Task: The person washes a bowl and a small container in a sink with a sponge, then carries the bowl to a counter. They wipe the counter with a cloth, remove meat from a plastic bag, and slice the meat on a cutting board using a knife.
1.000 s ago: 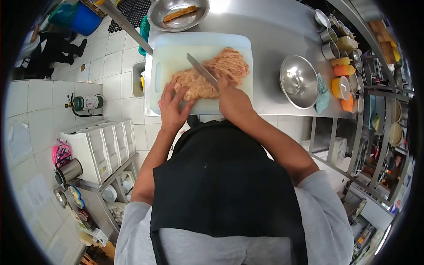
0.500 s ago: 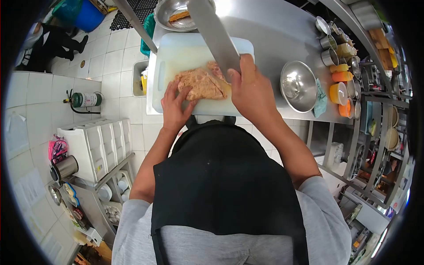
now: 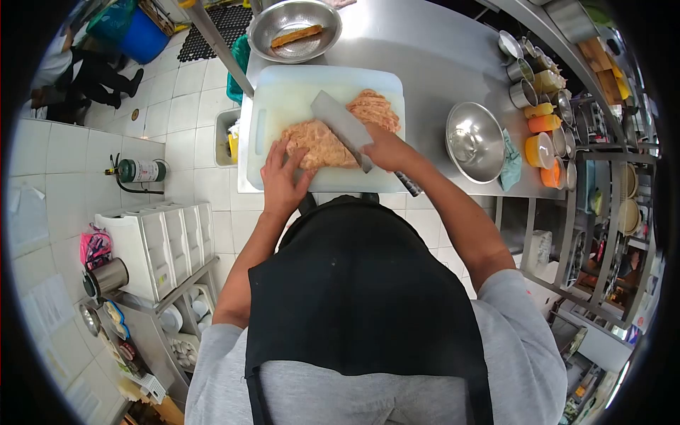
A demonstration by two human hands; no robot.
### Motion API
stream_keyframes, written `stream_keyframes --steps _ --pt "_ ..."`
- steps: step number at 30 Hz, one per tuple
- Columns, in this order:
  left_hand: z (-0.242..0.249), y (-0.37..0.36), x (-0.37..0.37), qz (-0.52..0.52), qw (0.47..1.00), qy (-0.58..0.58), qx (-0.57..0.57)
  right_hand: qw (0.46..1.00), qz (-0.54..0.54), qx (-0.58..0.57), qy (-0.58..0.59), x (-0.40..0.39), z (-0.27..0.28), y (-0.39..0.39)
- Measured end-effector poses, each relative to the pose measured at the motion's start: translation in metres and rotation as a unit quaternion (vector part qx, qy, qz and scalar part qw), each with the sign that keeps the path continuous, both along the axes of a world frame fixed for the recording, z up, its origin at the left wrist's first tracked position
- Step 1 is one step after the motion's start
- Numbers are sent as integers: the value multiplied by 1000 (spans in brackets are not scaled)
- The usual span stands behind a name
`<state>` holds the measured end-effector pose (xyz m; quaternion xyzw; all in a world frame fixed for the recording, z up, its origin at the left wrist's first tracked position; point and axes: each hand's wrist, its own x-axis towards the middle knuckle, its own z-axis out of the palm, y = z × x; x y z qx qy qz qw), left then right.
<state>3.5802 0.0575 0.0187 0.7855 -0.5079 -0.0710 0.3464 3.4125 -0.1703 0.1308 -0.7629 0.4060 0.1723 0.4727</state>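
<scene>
A mass of pale pink raw meat [image 3: 315, 142], finely chopped in look, lies on a white cutting board [image 3: 287, 92]. My left hand [image 3: 283, 183] rests against its left side, fingers spread over the edge. In my right hand [image 3: 388, 149] is a cleaver [image 3: 340, 126], its broad blade tilted along the right side of the mass. The dark handle end sticks out below that hand. Beyond the blade sits a smaller, ridged portion of chopped meat [image 3: 374, 110], apart from the larger one.
A steel bowl [image 3: 476, 142] stands right of the board beside a teal cloth [image 3: 511, 161]. Behind the board, a perforated metal bowl [image 3: 296, 14] holds a brown stick-shaped piece. Sauce containers [image 3: 542, 150] line the right side. A person in dark trousers [image 3: 103, 74] is far left.
The cleaver has come down from high above the board to the meat. The smaller portion now shows separately at the right. My left hand stays on the larger mass.
</scene>
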Motion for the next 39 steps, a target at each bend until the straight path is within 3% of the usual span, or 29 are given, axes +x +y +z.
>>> stream_keyframes --steps 3,4,10,14,17,20,25,28,33,37,39 --pt "3 -3 0 4 1000 -6 -9 973 75 -213 -43 6 -13 29" --pt "4 -2 -2 2 1000 -8 -11 968 69 -237 -46 14 -10 39" --pt "3 -12 -11 46 999 -24 -9 973 77 -216 -32 30 -9 34" --pt "9 -16 -20 68 997 -23 -15 972 79 -217 -32 -15 4 46" --pt "23 -18 -28 83 991 -69 -81 974 74 -216 -11 -23 1 50" --pt "40 -32 -13 -92 994 -65 13 968 77 -233 -49 -8 -5 51" --pt "40 -52 -11 -90 994 -58 34 965 78 -239 -71 31 -23 34" --pt "35 -52 -18 -71 995 -61 31 970 55 -223 -80 6 -19 38" --pt "25 -49 -21 -51 997 -48 18 976 125 -180 0 -82 0 47" --pt "29 -48 -19 -54 997 -55 20 977 139 -156 45 -96 16 45" --pt "30 -48 -18 -57 996 -67 25 977 123 -177 8 -96 -2 43"
